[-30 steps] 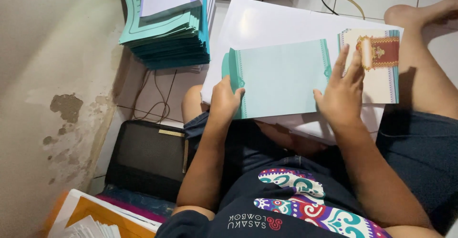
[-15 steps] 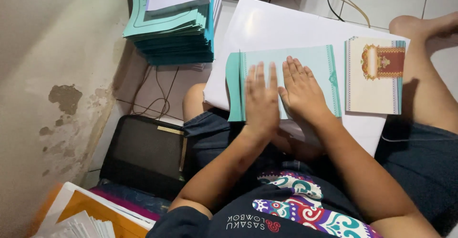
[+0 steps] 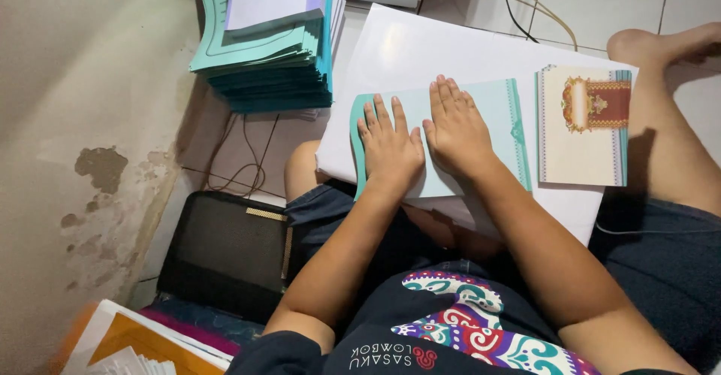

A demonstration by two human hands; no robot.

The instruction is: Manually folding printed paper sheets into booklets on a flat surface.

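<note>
A folded teal card (image 3: 492, 123) lies on a large white sheet (image 3: 420, 52) resting across my lap. My left hand (image 3: 389, 146) presses flat on the card's left part, near its curved folded edge. My right hand (image 3: 454, 127) lies flat beside it, thumbs almost touching, on the card's middle. To the right of the teal card lies a cream card (image 3: 582, 127) with a red and gold ornament and a teal strip on its right edge. Neither hand grips anything.
A tall stack of teal cards (image 3: 263, 52) stands on the floor at the upper left. A black case (image 3: 221, 258) sits by my left knee, orange and white papers (image 3: 143, 341) at the bottom left. Cables (image 3: 526, 7) run over the tiles. My bare foot (image 3: 661, 44) is at the upper right.
My hands, first spread at the teal card's two ends, have come together over its left and middle parts and press it flat. The cream card lies uncovered to the right.
</note>
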